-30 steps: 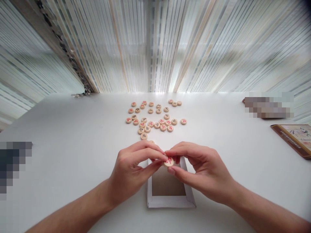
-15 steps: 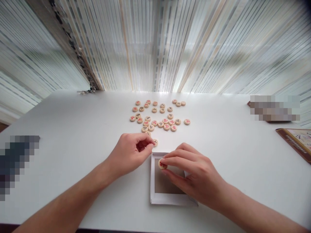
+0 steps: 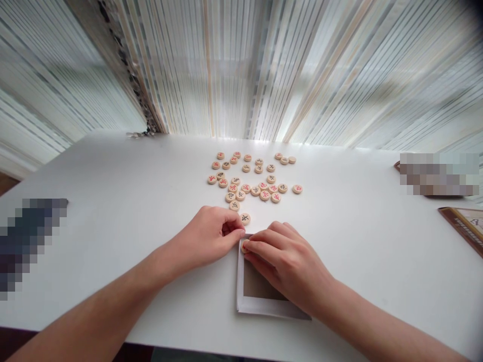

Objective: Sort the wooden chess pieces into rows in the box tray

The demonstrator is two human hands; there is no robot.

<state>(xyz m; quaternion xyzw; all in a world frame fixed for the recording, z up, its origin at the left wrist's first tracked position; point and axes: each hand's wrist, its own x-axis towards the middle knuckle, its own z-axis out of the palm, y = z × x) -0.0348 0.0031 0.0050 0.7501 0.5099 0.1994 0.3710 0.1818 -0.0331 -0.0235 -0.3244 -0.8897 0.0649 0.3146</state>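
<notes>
A shallow white box (image 3: 260,307) with a brown floor lies on the white table (image 3: 113,201) in front of me. My right hand (image 3: 287,261) reaches into its far left corner, fingertips pinched on a round wooden game piece (image 3: 244,247) that is mostly hidden. My left hand (image 3: 211,236) rests on the table just left of the box's far corner, fingers curled together, touching the rim; whether it holds anything is hidden. One loose piece (image 3: 245,218) lies right beyond my hands. Several more wooden pieces (image 3: 254,176) with red or black marks are scattered farther back.
A brown-framed board or box lid (image 3: 466,229) lies at the right edge. Blurred-out patches sit at the far right and the left edge of the table. Striped curtains hang behind the table's far edge.
My right hand carried the red-marked piece from above the box down into its far left corner. My left hand let go of it and settled on the table beside the box.
</notes>
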